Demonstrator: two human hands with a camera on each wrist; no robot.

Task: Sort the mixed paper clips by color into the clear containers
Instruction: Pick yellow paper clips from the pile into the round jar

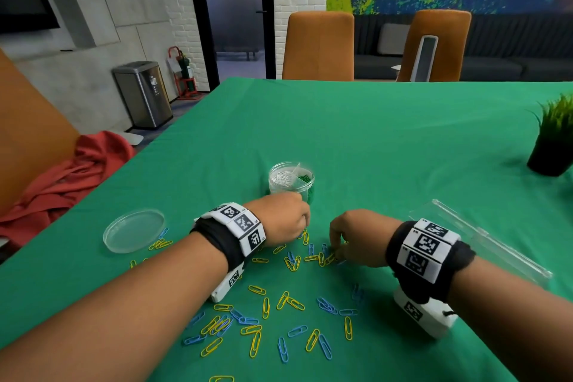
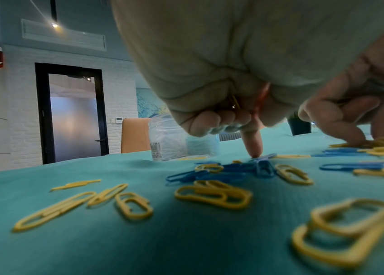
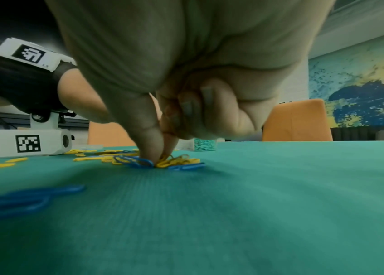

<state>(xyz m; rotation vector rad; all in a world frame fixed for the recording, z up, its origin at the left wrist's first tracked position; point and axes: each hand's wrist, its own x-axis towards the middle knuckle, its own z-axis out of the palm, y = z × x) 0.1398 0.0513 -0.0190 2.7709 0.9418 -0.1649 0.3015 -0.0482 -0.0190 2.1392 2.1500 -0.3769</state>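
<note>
Yellow paper clips (image 1: 255, 344) and blue paper clips (image 1: 325, 347) lie mixed on the green tablecloth (image 1: 372, 139). Behind them stands a clear round divided container (image 1: 291, 180) with white and green clips inside. My left hand (image 1: 302, 223) is curled just in front of it. In the left wrist view a yellow clip (image 2: 234, 101) peeks from the curled left hand (image 2: 233, 121), and its index finger (image 2: 253, 143) presses on a blue clip (image 2: 265, 167). My right hand (image 3: 160, 154) has thumb and forefinger down on the cloth, pinching at a tangle of yellow clips (image 3: 176, 161); its other fingers are curled.
A round clear lid (image 1: 134, 230) lies left of the clips. A long clear plastic box (image 1: 483, 242) lies to the right, behind my right wrist. A potted plant (image 1: 552, 146) stands at the far right, a red cloth (image 1: 62, 183) hangs off the left edge, and orange chairs (image 1: 319, 46) stand beyond the table.
</note>
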